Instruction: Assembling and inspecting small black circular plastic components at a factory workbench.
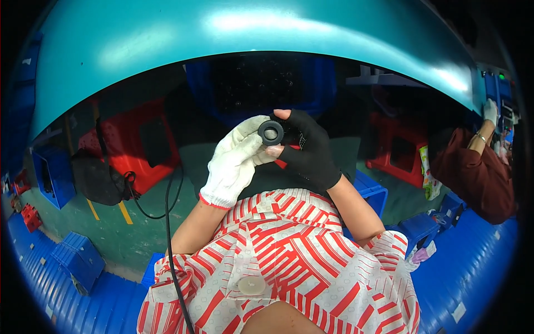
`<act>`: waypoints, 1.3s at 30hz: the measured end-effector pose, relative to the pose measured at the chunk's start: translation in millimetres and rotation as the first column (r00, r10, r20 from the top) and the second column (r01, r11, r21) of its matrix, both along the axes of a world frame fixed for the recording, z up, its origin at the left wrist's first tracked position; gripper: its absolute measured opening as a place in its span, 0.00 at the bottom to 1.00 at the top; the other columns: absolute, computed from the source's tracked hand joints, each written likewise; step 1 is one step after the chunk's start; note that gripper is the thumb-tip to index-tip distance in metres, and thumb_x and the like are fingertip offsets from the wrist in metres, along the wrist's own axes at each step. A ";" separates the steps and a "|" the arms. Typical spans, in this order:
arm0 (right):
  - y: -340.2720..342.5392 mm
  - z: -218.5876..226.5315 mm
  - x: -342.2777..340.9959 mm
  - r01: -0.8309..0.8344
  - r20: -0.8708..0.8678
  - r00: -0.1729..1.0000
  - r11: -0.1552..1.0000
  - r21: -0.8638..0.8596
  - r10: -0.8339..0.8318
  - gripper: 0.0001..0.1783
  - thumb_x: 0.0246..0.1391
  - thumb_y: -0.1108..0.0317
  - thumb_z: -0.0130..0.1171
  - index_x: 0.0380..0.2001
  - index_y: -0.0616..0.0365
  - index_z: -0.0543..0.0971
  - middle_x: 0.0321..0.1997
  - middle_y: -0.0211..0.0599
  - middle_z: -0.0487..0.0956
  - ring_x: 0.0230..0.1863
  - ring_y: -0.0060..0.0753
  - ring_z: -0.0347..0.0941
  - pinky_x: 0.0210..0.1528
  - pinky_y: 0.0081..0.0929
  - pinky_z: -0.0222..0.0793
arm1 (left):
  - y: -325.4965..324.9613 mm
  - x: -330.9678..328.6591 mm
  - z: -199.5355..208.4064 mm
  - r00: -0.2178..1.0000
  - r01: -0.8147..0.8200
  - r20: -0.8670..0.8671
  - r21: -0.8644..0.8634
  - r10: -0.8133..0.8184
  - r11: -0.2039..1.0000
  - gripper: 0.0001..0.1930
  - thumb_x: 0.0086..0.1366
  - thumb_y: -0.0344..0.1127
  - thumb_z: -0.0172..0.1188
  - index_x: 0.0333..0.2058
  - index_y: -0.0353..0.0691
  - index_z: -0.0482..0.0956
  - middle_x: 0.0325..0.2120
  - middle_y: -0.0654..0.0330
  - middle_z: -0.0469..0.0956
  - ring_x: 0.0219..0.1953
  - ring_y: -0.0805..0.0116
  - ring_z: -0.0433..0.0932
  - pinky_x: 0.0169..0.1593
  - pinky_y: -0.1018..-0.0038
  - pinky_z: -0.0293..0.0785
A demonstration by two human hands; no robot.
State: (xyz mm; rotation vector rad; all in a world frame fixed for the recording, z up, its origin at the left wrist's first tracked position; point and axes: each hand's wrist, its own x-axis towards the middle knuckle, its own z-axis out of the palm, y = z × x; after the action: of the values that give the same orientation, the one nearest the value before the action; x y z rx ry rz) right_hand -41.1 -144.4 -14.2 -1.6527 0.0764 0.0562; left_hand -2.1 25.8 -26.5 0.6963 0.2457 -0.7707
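Observation:
In front of my chest I hold a black ring-shaped part [270, 133], its round hole turned up so that a pale patch shows through. My left hand [236, 158], in a white knit glove, pinches the ring from the left. From the other side my right hand [309, 146] closes on it, wearing a black glove with bare fingertips, the thumb at the ring's lower edge and a fingertip above it. A small red piece [282, 163] shows by the right palm; its kind cannot be made out. Beyond my hands, a blue crate [203, 92] holds many small dark parts.
A glossy teal table [167, 47] curves across the front. Red stools [130, 136] stand on both sides; a black bag [100, 178] hangs at the left. A black cable [168, 222] runs past my left arm. A co-worker's arm [479, 142] is at the far right.

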 end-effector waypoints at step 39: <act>0.1 -3.1 7.4 -0.079 0.117 0.988 0.981 -0.179 0.101 0.30 0.42 0.72 0.68 0.52 0.56 0.72 0.55 0.42 0.69 0.54 0.38 0.70 0.53 0.29 0.68 | 0.5 0.5 -2.3 0.999 0.039 -0.008 -0.019 -0.039 0.999 0.20 0.64 0.27 0.53 0.54 0.32 0.66 0.43 0.54 0.76 0.42 0.67 0.79 0.46 0.71 0.79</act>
State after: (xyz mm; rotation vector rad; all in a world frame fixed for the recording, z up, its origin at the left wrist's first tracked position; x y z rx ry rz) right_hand -33.7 -144.3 -17.3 -1.8304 -0.0926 0.0141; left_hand -1.6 26.3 -28.7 0.6815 0.2326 -0.8121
